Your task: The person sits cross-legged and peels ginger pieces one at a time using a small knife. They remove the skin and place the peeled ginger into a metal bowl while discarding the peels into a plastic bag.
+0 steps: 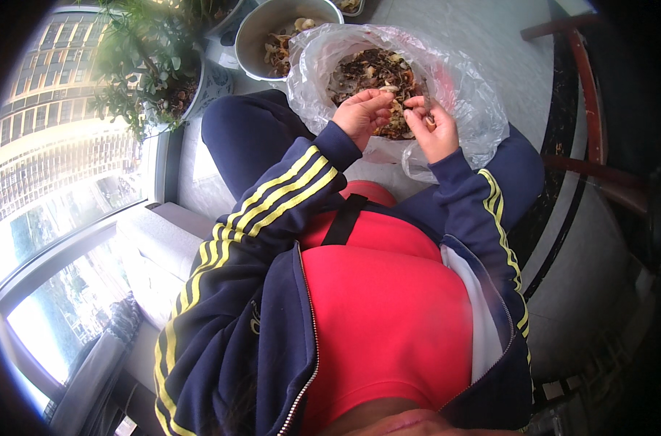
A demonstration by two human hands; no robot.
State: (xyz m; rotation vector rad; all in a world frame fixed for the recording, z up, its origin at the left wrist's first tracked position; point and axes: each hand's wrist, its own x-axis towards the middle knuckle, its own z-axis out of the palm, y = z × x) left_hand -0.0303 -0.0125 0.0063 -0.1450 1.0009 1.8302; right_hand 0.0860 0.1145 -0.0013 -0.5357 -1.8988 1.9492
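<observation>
My left hand (365, 113) hovers over an open clear plastic bag (475, 103), its thumb and fingertips pinched at a small pale piece (389, 88). What the piece is cannot be made out. In my right hand (437, 129) is a small knife (427, 101) with a thin blade pointing away from me and a brownish handle, partly hidden by the fingers. The fingertips of both hands are close together but apart. Below them, inside the bag, lies a heap of dark and orange-brown plant scraps (374, 68). The bag rests on the floor between my bent legs.
A pale round bucket (243, 46) with more peelings stands behind the bag, at the left. Potted plants (150, 65) stand by the window (63, 136). On the right are the reddish-brown wooden legs of a piece of furniture (589, 98). A container edge (353, 12) shows at the top.
</observation>
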